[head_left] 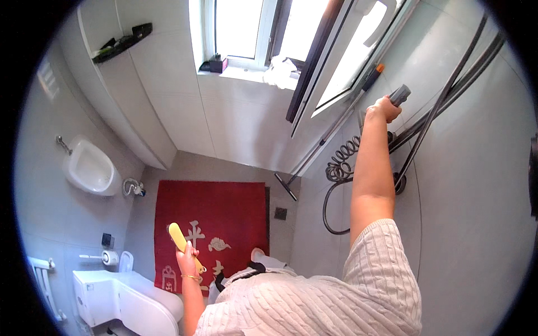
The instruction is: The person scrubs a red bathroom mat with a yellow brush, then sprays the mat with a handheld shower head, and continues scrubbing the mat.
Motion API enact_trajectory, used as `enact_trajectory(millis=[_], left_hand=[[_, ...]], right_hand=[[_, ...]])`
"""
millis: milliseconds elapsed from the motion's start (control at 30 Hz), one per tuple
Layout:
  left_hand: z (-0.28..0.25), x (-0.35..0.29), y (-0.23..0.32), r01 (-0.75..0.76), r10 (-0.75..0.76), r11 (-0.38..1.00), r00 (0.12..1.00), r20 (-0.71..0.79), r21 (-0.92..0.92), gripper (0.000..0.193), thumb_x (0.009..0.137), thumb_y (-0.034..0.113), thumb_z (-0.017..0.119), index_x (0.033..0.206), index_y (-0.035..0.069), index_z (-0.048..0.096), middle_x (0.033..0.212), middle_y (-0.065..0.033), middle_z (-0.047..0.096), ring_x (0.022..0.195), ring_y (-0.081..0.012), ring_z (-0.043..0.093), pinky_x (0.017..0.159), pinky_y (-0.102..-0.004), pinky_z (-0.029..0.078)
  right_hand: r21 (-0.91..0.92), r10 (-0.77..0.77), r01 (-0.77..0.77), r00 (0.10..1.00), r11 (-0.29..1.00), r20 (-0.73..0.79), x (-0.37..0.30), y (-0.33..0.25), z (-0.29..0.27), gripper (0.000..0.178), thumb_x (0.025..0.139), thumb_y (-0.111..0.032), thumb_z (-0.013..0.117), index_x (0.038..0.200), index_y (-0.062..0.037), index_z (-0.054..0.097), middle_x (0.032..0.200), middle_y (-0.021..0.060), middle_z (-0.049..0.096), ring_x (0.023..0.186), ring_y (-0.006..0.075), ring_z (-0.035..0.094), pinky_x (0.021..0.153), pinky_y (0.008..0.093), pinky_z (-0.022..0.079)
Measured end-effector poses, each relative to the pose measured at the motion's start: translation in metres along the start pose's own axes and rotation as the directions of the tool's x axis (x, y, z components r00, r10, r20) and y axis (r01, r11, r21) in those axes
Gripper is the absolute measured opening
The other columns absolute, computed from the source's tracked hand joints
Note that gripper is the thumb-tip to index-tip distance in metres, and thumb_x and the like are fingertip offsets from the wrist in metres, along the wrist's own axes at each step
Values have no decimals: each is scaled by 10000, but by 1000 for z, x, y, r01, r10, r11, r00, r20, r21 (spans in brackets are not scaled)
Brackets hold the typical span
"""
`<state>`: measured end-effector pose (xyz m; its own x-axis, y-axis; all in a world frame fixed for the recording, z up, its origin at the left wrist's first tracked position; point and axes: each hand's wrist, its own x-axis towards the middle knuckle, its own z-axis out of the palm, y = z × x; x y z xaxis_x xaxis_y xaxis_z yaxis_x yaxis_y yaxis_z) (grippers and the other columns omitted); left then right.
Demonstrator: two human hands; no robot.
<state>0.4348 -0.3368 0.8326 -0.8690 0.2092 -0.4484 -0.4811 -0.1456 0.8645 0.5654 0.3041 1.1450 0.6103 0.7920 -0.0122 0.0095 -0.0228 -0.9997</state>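
Note:
My left hand (189,260) is closed around a yellow long-handled tool (177,236) with a rounded, elongated head. It is held above the red mat (235,196); which side works, and whether it has bristles, cannot be seen. Out at the right wall, my right hand (383,109) grips a grey spray head (400,95), its fingers wrapped round the handle. Below that hand a dark coiled hose (343,159) hangs against the wall and loops downward. Thicker dark hoses or pipes (448,95) run close beside my right forearm.
An open window sash (325,73) juts in near my right arm. A floor squeegee (288,187) leans in the corner by a floor drain (281,213). On the left are a urinal (89,168), a paper roll (110,257) and a white toilet (134,305). A dark corner shelf (123,43) hangs upper left.

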Motion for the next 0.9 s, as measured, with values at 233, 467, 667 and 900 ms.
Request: enact_trajectory(millis=[233, 467, 667, 900], left_hand=[[11, 3, -12, -12, 11, 998, 1000, 19, 54, 108, 980, 114, 584, 1015, 55, 501, 693, 23, 451, 583, -81, 466, 581, -261, 472], [24, -1, -16, 21, -24, 998, 998, 52, 51, 112, 982, 123, 584, 998, 61, 493, 700, 22, 453, 592, -77, 468, 574, -244, 463], [36, -2, -21, -23, 23, 1000, 994, 103, 0, 124, 976, 136, 593, 943, 48, 511, 694, 16, 466, 599, -85, 484, 587, -258, 473], [37, -23, 12, -22, 48, 994, 969, 242, -108, 168, 921, 141, 647, 818, 81, 530, 712, -1, 503, 655, -111, 513, 696, -282, 498]], right_hand=[[15, -73, 73, 997, 997, 14, 8, -2, -3, 427, 930, -182, 618, 1287, 4, 477, 1198, 220, 602, 1157, 392, 571, 952, 456, 525], [282, -629, 596, 777, 752, 34, 22, -26, 19, 426, 860, -134, 704, 1138, 95, 476, 1044, 216, 640, 912, 340, 669, 806, 420, 532], [593, -234, 25, 931, 805, 278, -18, -98, 4, 421, 913, -145, 651, 1212, -4, 391, 1086, 136, 579, 725, 245, 587, 521, 349, 493], [531, -279, 39, 882, 847, 380, -122, 10, -28, 476, 957, -204, 636, 1195, 20, 288, 1063, 144, 506, 941, 212, 562, 847, 332, 504]])
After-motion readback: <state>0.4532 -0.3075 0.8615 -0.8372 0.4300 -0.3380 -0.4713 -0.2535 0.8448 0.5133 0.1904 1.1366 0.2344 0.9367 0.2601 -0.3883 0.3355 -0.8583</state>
